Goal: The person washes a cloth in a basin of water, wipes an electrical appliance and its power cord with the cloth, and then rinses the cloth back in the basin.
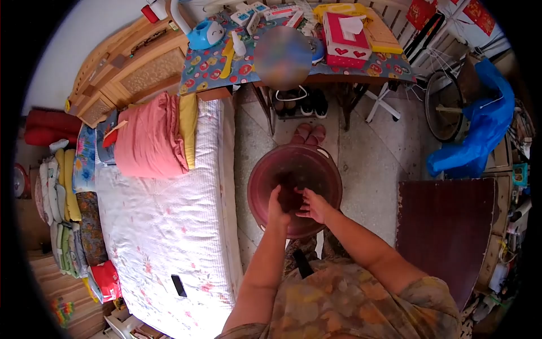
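Note:
A reddish-purple plastic basin stands on the floor in front of me. Inside it, a dark reddish-brown clump lies at the bottom; its kind is too dark to make out. My left hand is over the basin at the left of the clump, seen edge-on with its fingers extended. On the other side my right hand faces it, fingers apart and slightly bent toward the clump. Whether either hand touches the clump cannot be told. Neither hand shows a clear grip.
To the left is a bed with a folded pink quilt and a phone. Beyond the basin are pink slippers and a cluttered table. At right lie a dark red board and blue plastic.

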A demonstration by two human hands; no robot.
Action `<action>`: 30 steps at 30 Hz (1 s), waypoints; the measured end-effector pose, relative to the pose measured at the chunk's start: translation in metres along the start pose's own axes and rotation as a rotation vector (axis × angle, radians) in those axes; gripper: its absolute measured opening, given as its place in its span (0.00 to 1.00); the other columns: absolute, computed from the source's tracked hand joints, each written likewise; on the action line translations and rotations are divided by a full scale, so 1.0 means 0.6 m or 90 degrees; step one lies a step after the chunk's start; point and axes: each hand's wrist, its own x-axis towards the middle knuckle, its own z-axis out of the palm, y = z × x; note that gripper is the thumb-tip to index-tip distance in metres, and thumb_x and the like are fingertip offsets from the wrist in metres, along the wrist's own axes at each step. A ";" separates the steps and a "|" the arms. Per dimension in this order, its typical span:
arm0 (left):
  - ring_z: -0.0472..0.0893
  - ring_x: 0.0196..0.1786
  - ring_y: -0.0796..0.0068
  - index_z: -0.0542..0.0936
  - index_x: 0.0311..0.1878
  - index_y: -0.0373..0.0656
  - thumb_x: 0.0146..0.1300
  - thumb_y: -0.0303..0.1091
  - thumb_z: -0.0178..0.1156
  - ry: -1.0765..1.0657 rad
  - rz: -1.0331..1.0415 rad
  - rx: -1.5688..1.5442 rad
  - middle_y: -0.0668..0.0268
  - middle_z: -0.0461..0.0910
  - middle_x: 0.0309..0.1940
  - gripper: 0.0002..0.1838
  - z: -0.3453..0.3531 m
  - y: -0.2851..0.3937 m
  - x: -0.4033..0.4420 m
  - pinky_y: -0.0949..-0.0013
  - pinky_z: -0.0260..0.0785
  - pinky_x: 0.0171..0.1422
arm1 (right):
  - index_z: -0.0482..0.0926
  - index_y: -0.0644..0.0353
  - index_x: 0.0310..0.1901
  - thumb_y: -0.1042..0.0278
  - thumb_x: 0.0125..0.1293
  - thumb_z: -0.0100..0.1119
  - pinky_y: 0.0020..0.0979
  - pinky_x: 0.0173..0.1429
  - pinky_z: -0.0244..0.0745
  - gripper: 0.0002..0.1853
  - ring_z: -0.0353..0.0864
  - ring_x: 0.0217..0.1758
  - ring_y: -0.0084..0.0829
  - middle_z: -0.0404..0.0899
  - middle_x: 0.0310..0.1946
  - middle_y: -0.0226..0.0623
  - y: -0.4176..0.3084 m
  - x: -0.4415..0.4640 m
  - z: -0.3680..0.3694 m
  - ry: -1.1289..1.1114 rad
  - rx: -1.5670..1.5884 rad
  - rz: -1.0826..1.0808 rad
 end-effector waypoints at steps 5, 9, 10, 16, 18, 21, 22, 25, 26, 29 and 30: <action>0.73 0.49 0.60 0.70 0.53 0.44 0.56 0.46 0.54 -0.026 -0.001 0.020 0.61 0.74 0.47 0.24 -0.011 0.001 -0.001 0.56 0.65 0.54 | 0.66 0.54 0.56 0.54 0.64 0.44 0.35 0.55 0.66 0.21 0.72 0.48 0.36 0.70 0.47 0.34 0.006 0.009 -0.013 -0.082 0.094 -0.008; 0.72 0.52 0.60 0.68 0.56 0.44 0.58 0.45 0.54 0.050 -0.050 0.031 0.61 0.72 0.50 0.25 0.001 -0.004 -0.020 0.55 0.65 0.54 | 0.68 0.60 0.53 0.57 0.64 0.46 0.32 0.53 0.66 0.20 0.72 0.49 0.31 0.73 0.45 0.35 -0.009 0.001 -0.006 0.021 -0.179 -0.150; 0.72 0.52 0.60 0.68 0.56 0.44 0.58 0.45 0.54 0.047 -0.051 0.032 0.61 0.72 0.50 0.25 0.002 -0.006 -0.023 0.55 0.65 0.54 | 0.70 0.59 0.52 0.58 0.63 0.46 0.30 0.54 0.65 0.19 0.71 0.51 0.31 0.73 0.47 0.37 -0.010 0.003 -0.008 0.015 -0.343 -0.217; 0.74 0.43 0.61 0.70 0.50 0.42 0.58 0.43 0.54 -0.010 -0.080 -0.059 0.60 0.74 0.43 0.20 0.009 -0.009 -0.037 0.59 0.70 0.46 | 0.72 0.58 0.50 0.58 0.60 0.53 0.28 0.53 0.65 0.19 0.71 0.51 0.31 0.74 0.45 0.34 -0.031 0.005 -0.014 0.163 -0.240 -0.302; 0.74 0.33 0.67 0.68 0.51 0.41 0.59 0.44 0.53 -0.019 -0.095 -0.065 0.56 0.72 0.40 0.21 0.004 -0.014 -0.040 0.68 0.71 0.36 | 0.71 0.56 0.51 0.55 0.60 0.54 0.30 0.52 0.67 0.20 0.72 0.50 0.33 0.74 0.45 0.34 -0.032 0.004 -0.004 0.166 -0.121 -0.225; 0.67 0.25 0.74 0.66 0.50 0.40 0.58 0.44 0.53 -0.169 -0.278 -0.266 0.58 0.69 0.30 0.22 0.007 -0.010 -0.051 0.78 0.64 0.22 | 0.69 0.53 0.52 0.50 0.59 0.55 0.35 0.52 0.68 0.23 0.72 0.50 0.37 0.72 0.47 0.35 -0.029 0.008 -0.025 0.007 0.133 -0.069; 0.64 0.22 0.78 0.64 0.51 0.39 0.59 0.45 0.52 -0.117 -0.246 -0.260 0.60 0.67 0.27 0.23 0.036 -0.010 -0.075 0.83 0.57 0.17 | 0.68 0.51 0.54 0.47 0.58 0.55 0.38 0.53 0.68 0.25 0.70 0.51 0.39 0.71 0.48 0.36 -0.027 0.007 -0.032 -0.154 0.266 0.014; 0.63 0.20 0.79 0.66 0.50 0.39 0.60 0.47 0.50 -0.212 -0.280 -0.329 0.60 0.67 0.27 0.22 0.017 -0.030 -0.064 0.83 0.55 0.15 | 0.65 0.46 0.56 0.43 0.60 0.50 0.43 0.52 0.70 0.26 0.73 0.45 0.37 0.73 0.42 0.34 -0.014 0.008 -0.008 -0.207 0.375 -0.122; 0.63 0.20 0.79 0.66 0.50 0.39 0.60 0.47 0.50 -0.211 -0.282 -0.327 0.60 0.67 0.27 0.22 0.009 -0.033 -0.059 0.83 0.55 0.15 | 0.65 0.46 0.56 0.43 0.60 0.50 0.43 0.52 0.70 0.26 0.73 0.45 0.37 0.73 0.42 0.34 -0.015 0.006 0.000 -0.206 0.377 -0.123; 0.63 0.17 0.80 0.66 0.48 0.40 0.60 0.52 0.51 -0.299 -0.360 -0.316 0.60 0.67 0.24 0.24 -0.007 -0.036 -0.050 0.83 0.54 0.13 | 0.67 0.47 0.55 0.48 0.62 0.50 0.37 0.48 0.73 0.22 0.75 0.43 0.34 0.74 0.41 0.34 -0.029 0.007 0.006 -0.234 0.367 -0.186; 0.63 0.16 0.80 0.67 0.47 0.41 0.59 0.54 0.51 -0.296 -0.388 -0.253 0.61 0.67 0.22 0.25 -0.009 -0.031 -0.050 0.83 0.53 0.12 | 0.70 0.46 0.52 0.50 0.58 0.56 0.36 0.50 0.70 0.21 0.73 0.45 0.33 0.73 0.44 0.32 -0.034 0.012 -0.002 -0.202 0.271 -0.180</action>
